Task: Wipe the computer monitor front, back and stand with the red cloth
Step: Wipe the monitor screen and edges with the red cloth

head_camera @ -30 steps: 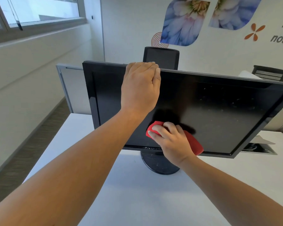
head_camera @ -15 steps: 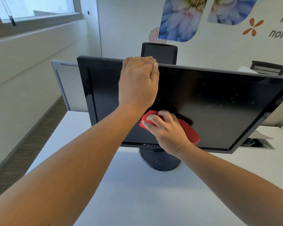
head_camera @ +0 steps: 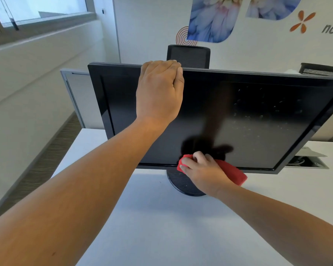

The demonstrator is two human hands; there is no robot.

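Red cloth [head_camera: 229, 170], seemingly soft, pinched under right hand [head_camera: 204, 172] against glossy monitor [head_camera: 258, 121]; left hand [head_camera: 159, 93] clasps its top edge.

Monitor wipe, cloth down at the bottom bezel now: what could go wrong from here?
1. The right hand presses the red cloth low on the tilted monitor; only the left hand on the top edge steadies it, so it could tilt or rock on its round stand.
2. Specks on the screen's right side look unwiped and may get missed.
3. Part of the cloth hangs below the bezel, off the glass, so wiping contact is reduced.
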